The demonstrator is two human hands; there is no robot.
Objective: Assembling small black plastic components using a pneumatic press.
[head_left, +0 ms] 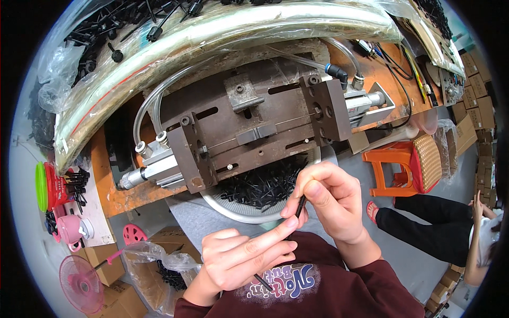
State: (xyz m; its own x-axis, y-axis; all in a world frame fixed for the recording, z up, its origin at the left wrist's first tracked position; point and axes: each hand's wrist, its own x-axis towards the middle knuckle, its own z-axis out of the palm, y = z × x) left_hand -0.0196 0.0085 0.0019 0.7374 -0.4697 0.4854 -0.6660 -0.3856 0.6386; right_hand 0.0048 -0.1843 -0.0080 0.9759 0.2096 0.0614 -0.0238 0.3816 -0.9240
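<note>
In front of my chest, my right hand point(333, 204) pinches a short, thin black rod point(300, 206) between thumb and fingers. Its lower end meets the fingertips of my left hand point(241, 258). Those left fingers are bent together, palm turned inward, and a second slim black piece point(263, 282) sticks out below them. What lies inside the left palm is hidden. Just beyond both hands, a round white basket point(225, 210) holds a heap of thin black parts point(260, 185). A brown metal fixture point(254, 114) stands above the basket, with a small grey block point(256, 134) at its middle.
Air cylinders point(159, 168) with clear tubes point(143, 114) flank the fixture on an orange bench point(119, 196). A plastic-wrapped roll point(212, 40) curves behind it. Rightward are an orange stool point(389, 167) and a seated person point(435, 212). A pink fan point(80, 283) and cartons point(119, 302) stand left.
</note>
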